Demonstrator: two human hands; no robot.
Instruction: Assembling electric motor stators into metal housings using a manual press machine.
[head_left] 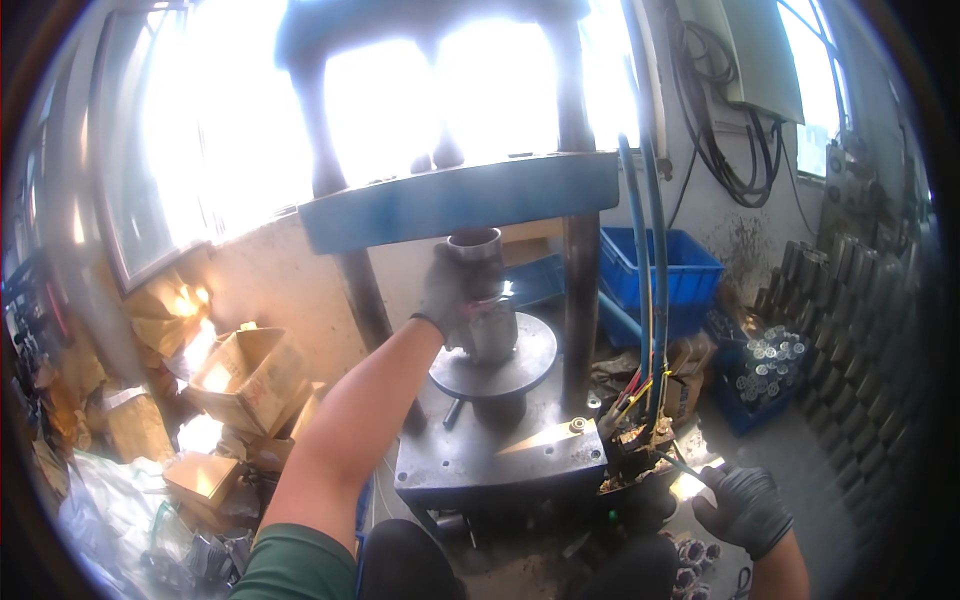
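My left hand (455,285), in a dark glove, reaches into a blue press and wraps round a hollow metal cylinder (474,238). That cylinder stands upright above a grey metal housing (492,335), which rests on the round steel plate (535,362) of the press. My fingers hide where cylinder and housing meet. Over them spans the blue crossbeam (470,200), apart from the cylinder's open top. At the lower right, my gloved right hand (745,508) is closed on the end of a thin metal lever (685,466) beside the press table.
Two steel columns and blue hoses (655,290) flank the plate. Behind stands a blue crate (675,265); right of it a blue bin (765,375) holds round metal parts. Dark cylinders (850,330) are stacked along the right. Cardboard boxes (245,375) and plastic sheeting lie left.
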